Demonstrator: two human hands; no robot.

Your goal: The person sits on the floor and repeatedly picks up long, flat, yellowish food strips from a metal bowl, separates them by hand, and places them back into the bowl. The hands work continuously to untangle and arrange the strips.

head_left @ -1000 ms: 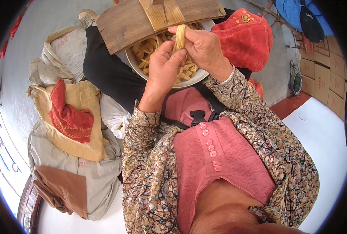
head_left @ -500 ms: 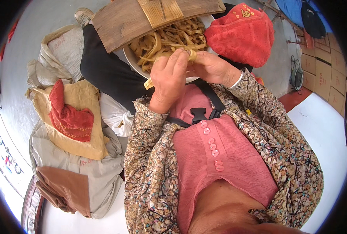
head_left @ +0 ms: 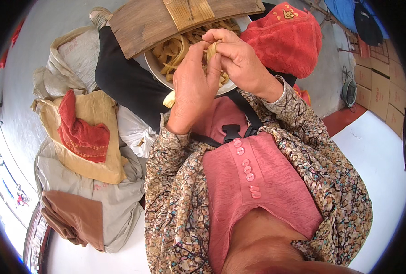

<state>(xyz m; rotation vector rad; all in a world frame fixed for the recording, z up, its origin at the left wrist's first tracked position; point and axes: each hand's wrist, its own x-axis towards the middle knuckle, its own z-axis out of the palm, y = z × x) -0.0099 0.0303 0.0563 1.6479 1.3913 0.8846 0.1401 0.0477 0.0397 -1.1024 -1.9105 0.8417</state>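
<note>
Biggest thing in view: the person's patterned shirt (head_left: 335,173), worn open over a pink top (head_left: 267,182) on the near side. Next, at L, a lg grey sack (head_left: 116,201) w/ a tan sack (head_left: 107,171) on top. Black trousers (head_left: 125,77) run from centre toward far L. Far centre, a wooden board (head_left: 143,29) w/ a paler crosspiece covers the far part of a bowl (head_left: 153,73). The red cloth bundle (head_left: 287,45) sits just R of the bowl, a few sm. tan bits (head_left: 289,15) on it.

Both hands are up over the bowl's near side, fingertips close together. L hand (head_left: 196,82): fingers curled, thumb against a yellow strip (head_left: 212,49). R hand (head_left: 242,64): narrow pinch on the same strip, which is btwn the two, seemingly looped. More tan strips (head_left: 178,50) lie tangled in the bowl. Smallest: a pale end (head_left: 169,98) pokes out at L hand's outer side; can't tell if it's the same strip.

Step in hand, prob.: working the loop w/ fingertips. Next move, as judged, calls for a firm L hold, plus fine thumb-and-finger control at R.
</note>
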